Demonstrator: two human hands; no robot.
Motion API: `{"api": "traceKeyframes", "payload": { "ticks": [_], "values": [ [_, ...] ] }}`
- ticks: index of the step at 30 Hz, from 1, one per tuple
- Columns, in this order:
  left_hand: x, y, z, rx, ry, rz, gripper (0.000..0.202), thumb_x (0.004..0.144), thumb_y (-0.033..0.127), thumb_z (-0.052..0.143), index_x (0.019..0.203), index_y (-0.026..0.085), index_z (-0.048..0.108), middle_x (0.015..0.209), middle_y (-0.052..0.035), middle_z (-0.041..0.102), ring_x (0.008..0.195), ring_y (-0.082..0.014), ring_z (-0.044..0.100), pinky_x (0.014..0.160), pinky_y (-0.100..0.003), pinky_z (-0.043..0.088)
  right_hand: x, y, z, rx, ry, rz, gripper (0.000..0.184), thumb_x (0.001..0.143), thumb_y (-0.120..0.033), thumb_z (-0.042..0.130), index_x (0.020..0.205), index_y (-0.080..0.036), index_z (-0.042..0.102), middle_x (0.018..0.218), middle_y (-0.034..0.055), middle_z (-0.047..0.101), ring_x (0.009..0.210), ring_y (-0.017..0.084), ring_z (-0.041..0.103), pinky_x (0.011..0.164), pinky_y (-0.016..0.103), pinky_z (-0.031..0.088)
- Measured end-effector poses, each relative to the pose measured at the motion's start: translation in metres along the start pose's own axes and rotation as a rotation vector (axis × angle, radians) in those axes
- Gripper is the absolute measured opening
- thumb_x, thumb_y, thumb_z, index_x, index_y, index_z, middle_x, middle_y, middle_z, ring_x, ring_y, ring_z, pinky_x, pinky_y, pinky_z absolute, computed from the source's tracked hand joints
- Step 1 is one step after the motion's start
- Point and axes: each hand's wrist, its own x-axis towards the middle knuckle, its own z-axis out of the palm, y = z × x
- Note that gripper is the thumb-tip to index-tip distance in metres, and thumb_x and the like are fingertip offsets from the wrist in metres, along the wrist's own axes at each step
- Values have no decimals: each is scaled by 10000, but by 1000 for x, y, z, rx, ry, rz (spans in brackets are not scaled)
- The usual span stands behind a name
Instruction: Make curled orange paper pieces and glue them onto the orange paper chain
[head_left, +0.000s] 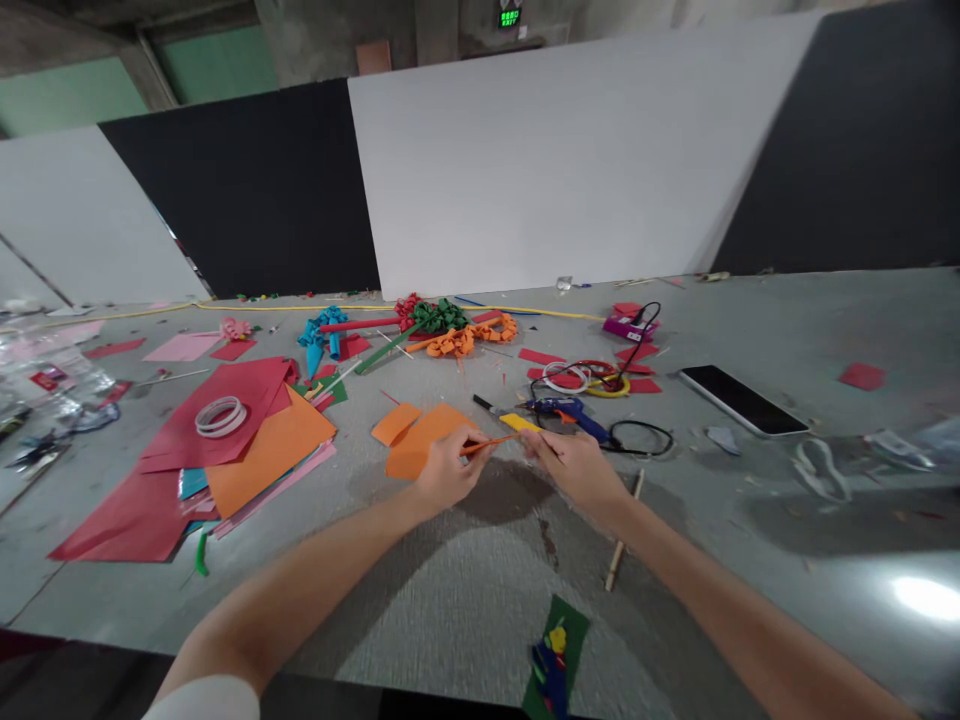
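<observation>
My left hand [448, 468] and my right hand [571, 466] meet over the middle of the grey table [465, 590]. Both pinch the ends of a thin orange paper-wrapped stick [491, 444] held level between them, fingers closed around it. Orange paper pieces [416, 436] lie just behind my left hand. A blue glue gun [570, 410] with a black cord lies right behind my right hand. A small yellow piece [519, 421] lies beside the glue gun.
Red, orange and pink paper sheets [225, 445] with a tape roll [220, 416] lie at left. Curled paper flowers [439, 330] sit farther back. A phone [742, 400] lies at right, a wooden stick [622, 535] near my right forearm, a green felt piece [555, 660] at the front edge.
</observation>
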Motion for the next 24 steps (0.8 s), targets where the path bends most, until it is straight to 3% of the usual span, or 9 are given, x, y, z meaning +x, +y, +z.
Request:
{"api": "traceKeyframes", "payload": {
  "ticks": [5,8,13,15,17,19,21,23,24],
  "values": [
    [3,1,-2,29,-29,36,203,980,292,571,1045,201,740,963,-84,779,857,-168,733,766,-273,595,-1,8,7,142,5,-10,363,1009,-318,356,991,-209,702,728,34,756,586,162,693,615,269,540],
    [5,-2,-2,39,-32,36,206,973,269,572,1024,193,755,933,-88,779,817,-166,731,730,-266,595,-2,10,8,204,36,-93,401,931,-183,362,1187,-199,670,945,59,797,691,159,738,680,287,594],
    [8,-5,-1,49,4,-5,195,958,296,605,988,183,761,907,-88,780,779,-168,726,699,-262,588,-1,2,5,150,103,-155,456,998,-218,339,1382,-191,583,1294,111,715,1020,191,745,929,337,584],
    [8,-3,-2,39,22,-23,212,960,326,610,984,182,763,897,-85,779,776,-166,724,692,-257,584,-2,0,1,133,105,-130,432,1039,-312,345,1371,-200,599,1263,109,731,1041,203,740,925,328,580],
    [8,-2,-3,22,23,-37,228,960,352,614,981,182,765,887,-80,778,775,-164,722,695,-256,581,-3,-1,-4,111,77,-120,421,1053,-401,361,1254,-210,677,1111,92,782,930,202,758,858,305,583],
    [7,-2,-3,2,23,-72,249,962,377,611,962,182,766,882,-76,779,781,-167,722,704,-260,582,-4,-2,-11,59,25,-122,468,1051,-469,367,987,-211,752,857,70,790,755,194,745,741,280,567],
    [7,-4,-3,-9,49,-136,275,964,403,602,936,183,763,876,-72,780,787,-174,724,708,-267,584,-2,-4,-22,-35,-18,-119,550,1039,-507,387,711,-208,712,645,63,725,629,192,702,649,274,526],
    [9,-8,-3,1,75,-194,274,951,411,616,911,181,760,868,-70,780,786,-181,724,711,-274,584,2,-11,-38,-119,-23,-129,510,1028,-476,411,722,-204,716,668,81,728,640,207,697,650,287,519],
    [9,-10,-2,14,83,-210,263,945,400,624,906,178,759,872,-71,780,795,-184,725,724,-278,584,2,-16,-47,-137,-11,-147,440,1022,-432,413,850,-204,748,787,98,761,707,220,715,683,299,533]
  ]
}}
